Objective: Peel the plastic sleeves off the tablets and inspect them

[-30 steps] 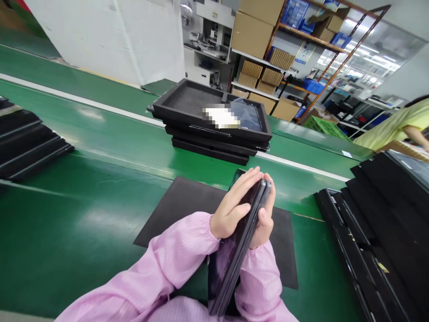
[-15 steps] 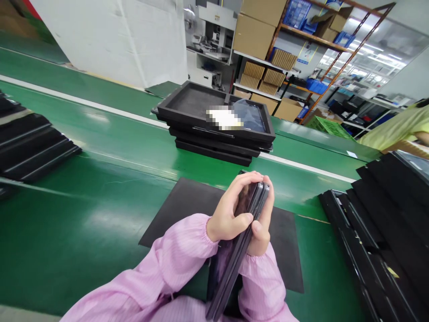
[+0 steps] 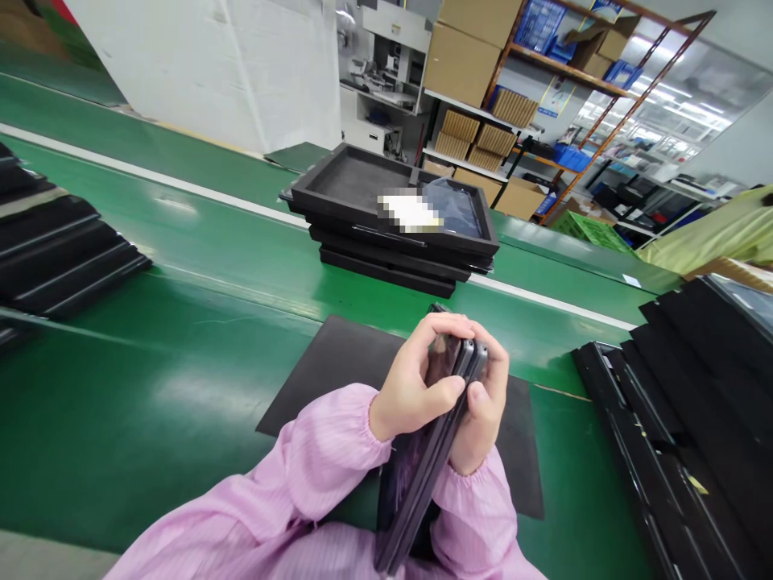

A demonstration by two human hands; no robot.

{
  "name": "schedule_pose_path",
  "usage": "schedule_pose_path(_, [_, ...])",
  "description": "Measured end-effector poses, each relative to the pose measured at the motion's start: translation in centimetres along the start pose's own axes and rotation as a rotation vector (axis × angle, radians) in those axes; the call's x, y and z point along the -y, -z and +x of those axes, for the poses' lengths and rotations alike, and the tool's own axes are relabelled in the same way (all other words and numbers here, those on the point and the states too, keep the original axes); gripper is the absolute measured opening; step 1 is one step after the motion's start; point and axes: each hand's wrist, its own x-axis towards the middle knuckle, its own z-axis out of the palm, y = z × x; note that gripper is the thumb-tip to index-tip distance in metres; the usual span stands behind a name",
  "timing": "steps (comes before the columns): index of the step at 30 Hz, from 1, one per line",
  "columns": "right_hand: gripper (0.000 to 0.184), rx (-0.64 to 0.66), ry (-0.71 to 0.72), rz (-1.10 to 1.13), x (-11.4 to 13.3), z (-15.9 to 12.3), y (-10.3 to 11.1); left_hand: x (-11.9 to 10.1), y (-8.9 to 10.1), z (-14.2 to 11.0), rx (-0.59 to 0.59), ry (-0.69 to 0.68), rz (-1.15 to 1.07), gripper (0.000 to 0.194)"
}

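Two thin dark tablet-like panels (image 3: 416,475) stand on edge, pressed together, between my hands above a black mat (image 3: 338,370). My left hand (image 3: 416,383) curls over the top corner from the left, thumb against the near face. On the other side my right hand (image 3: 483,411) grips the same corner, fingers wrapped round it. Both wrists wear pink sleeves. The lower end of the panels runs down toward my body.
A stack of black trays (image 3: 386,217) holding a bagged panel sits beyond on the green conveyor (image 3: 181,266). More black trays lie at the left (image 3: 54,250) and right (image 3: 694,419). A person in a yellow top (image 3: 718,234) stands at far right. Shelves with cardboard boxes (image 3: 465,56) stand behind.
My left fingers have curled tighter over the top corner of the panels, and my right fingers have come up over it. The panels stay in place.
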Motion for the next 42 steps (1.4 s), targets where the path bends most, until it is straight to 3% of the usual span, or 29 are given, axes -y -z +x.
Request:
schedule_pose_path(2, [0.048, -0.127, 0.05, 0.066, 0.7, 0.1, 0.0, -0.2, -0.2, 0.0, -0.015, 0.019, 0.0, 0.027])
schedule_pose_path(4, [0.039, -0.165, 0.073, 0.085, 1.1, 0.3, -0.1, -0.2, -0.3, 0.1, -0.02, 0.029, -0.014, 0.027])
schedule_pose_path(14, [0.034, -0.22, 0.092, 0.217, 0.6, 0.6, -0.4, 0.8, 0.3, 0.2, 0.015, -0.027, -0.072, 0.03])
schedule_pose_path(18, [0.044, -0.139, 0.084, 0.309, -0.1, 0.9, -0.2, 1.6, 1.0, 0.6, 0.072, -0.054, -0.1, 0.035])
schedule_pose_path(24, [0.052, -0.066, 0.105, 0.262, -0.7, 1.0, 0.3, 2.1, 1.8, 0.9, 0.203, -0.082, -0.129, 0.054])
schedule_pose_path(31, [0.053, 0.008, 0.154, 0.234, -1.0, 1.0, 0.7, 2.1, 1.9, 0.7, 0.234, -0.089, -0.102, 0.054])
schedule_pose_path(38, [0.061, 0.068, 0.182, 0.209, -0.9, 1.2, 1.3, 1.9, 2.7, 0.9, 0.368, -0.093, -0.076, 0.064])
schedule_pose_path(42, [0.063, 0.111, 0.185, 0.239, -1.0, 1.1, 1.5, 1.9, 2.9, 0.8, 0.356, -0.065, -0.049, 0.068])
